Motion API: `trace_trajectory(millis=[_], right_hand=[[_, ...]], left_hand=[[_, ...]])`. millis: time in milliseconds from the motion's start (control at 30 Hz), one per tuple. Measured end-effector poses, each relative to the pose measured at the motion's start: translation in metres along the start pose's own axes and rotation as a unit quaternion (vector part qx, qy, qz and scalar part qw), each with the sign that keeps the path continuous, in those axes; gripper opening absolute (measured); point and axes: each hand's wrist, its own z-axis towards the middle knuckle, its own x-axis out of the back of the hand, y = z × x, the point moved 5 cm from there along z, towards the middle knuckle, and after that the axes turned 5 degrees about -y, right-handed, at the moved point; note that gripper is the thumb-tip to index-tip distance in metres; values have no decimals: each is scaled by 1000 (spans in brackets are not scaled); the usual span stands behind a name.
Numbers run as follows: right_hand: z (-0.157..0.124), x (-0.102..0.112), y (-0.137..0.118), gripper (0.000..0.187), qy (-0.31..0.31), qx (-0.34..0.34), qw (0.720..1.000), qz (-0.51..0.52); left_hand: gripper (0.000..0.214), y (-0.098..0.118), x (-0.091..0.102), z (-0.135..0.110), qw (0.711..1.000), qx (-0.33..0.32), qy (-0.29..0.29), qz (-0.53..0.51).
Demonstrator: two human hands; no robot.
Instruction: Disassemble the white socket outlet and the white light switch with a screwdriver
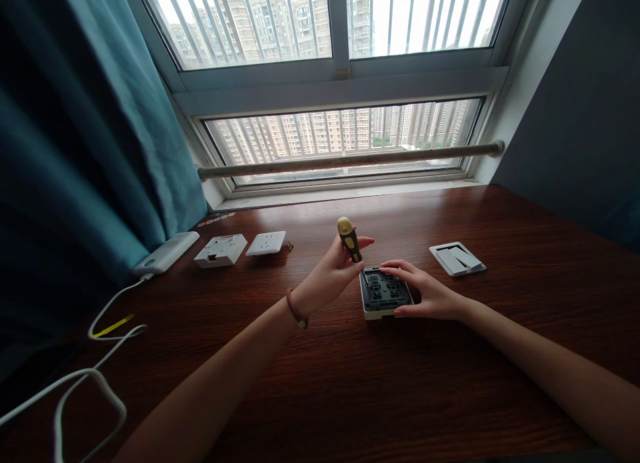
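Note:
My left hand point(334, 271) is closed around a screwdriver point(349, 238) with a yellow and black handle, held upright and slightly tilted. Its shaft runs down to the left side of a wall switch point(385, 291), a dark grey mechanism in a white base lying on the table. Whether the tip sits in a screw is too small to tell. My right hand point(425, 293) grips the switch from its right side, thumb at the near edge and fingers over the far edge. A white switch cover with rockers point(457, 258) lies to the right.
On the brown wooden table point(310, 383), a white mounting box point(221, 250), a socket panel point(266, 243) and small screws point(290, 246) lie back left. A white power strip point(167, 253) with a looping cable point(107, 376) is by the blue curtain point(125, 116). A yellow strip point(114, 326) lies near the cable.

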Motion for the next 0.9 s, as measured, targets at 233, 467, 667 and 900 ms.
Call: trace_trajectory(millis=[233, 467, 667, 900], right_hand=[[0, 0, 0, 73, 1, 5, 1000, 5], [0, 0, 0, 73, 0, 1, 1000, -4], [0, 0, 0, 75, -1, 0, 1000, -5], [0, 0, -1, 75, -3, -2, 1000, -3]], left_hand=[[32, 9, 0, 3, 996, -25, -68, 59], [34, 8, 12, -1, 918, -49, 125, 374], [38, 8, 5, 0, 991, -26, 36, 127], [42, 12, 1, 1, 998, -3, -56, -11]])
